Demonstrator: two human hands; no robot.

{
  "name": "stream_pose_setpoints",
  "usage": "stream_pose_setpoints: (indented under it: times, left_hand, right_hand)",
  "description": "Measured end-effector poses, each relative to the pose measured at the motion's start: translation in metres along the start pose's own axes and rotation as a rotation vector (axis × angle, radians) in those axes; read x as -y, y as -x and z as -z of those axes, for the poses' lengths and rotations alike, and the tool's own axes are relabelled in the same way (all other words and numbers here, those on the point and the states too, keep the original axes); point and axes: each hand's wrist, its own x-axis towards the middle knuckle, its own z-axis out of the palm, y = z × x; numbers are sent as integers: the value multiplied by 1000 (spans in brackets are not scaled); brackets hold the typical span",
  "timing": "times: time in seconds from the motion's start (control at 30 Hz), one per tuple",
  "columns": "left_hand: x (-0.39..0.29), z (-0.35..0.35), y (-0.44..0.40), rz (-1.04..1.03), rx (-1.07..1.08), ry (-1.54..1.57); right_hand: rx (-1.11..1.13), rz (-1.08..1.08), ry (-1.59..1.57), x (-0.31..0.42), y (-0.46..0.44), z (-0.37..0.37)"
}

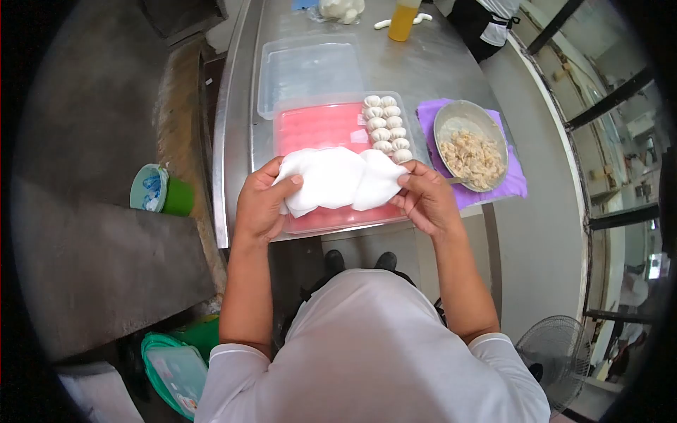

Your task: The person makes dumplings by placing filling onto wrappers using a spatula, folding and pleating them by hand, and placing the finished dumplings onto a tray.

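White sheet is held over the pink tray; left hand and right hand each have a pinching grip on one end. Dumplings line the tray's right side. Bowl sits on purple cloth, right of the tray, on the desk.

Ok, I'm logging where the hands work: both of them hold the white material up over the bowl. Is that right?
Not quite: in the head view, the left hand and right hand do hold the white material, but over the tray, not the bowl.
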Motion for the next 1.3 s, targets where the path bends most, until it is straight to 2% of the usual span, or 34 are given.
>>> stream_pose_setpoints:
  times: [0.13,0.3,0.47,0.53,0.57,0.63,0.67,0.7,0.77,0.87,0.93,0.97,1.13,1.17,1.23,1.27,1.3]
  left_hand:
    - [6,-3,-7,20,33,74]
    - [8,-10,-21,0,-95,17]
    - [34,-1,-35,90,-51,40]
    - [35,-7,-25,-110,-379,-1018]
    - [39,-15,-23,-116,-375,-1030]
    - [42,-56,-15,-347,-332,-1097]
    - [36,-99,-9,-183,-165,-785]
    - [36,-131,-5,0,-5,-635]
    - [70,-166,-11,197,324,-104]
    - [84,-202,-22,261,315,-139]
    - [89,-216,-33,144,303,-342]
    - [90,-225,-36,157,310,-344]
    - [111,-262,-44,438,318,-211]
    - [119,-263,-45,443,325,-218]
    - [134,-260,-50,386,428,-478]
    - [141,-259,-51,386,405,-477]
    - [145,-262,-53,389,411,-479]
  right_hand:
    - [-20,56,-75,9,5,14]
    - [-58,160,-90,35,21,35]
    - [12,173,92,65,37,59]
    - [48,164,115,74,45,62]
    - [75,146,112,76,49,65]
    - [97,129,101,77,56,69]
    - [147,100,52,79,57,70]
    - [199,72,5,82,56,69]
    - [252,63,-50,86,58,74]
    - [152,86,-46,93,69,102]
    - [66,64,-13,96,77,124]
    - [54,66,-21,94,81,133]
    - [-65,148,-92,100,99,153]
    - [-70,156,-99,105,103,157]
    - [-72,205,265,115,106,163]
    - [-78,210,262,119,108,163]
    - [-77,264,394,122,109,161]
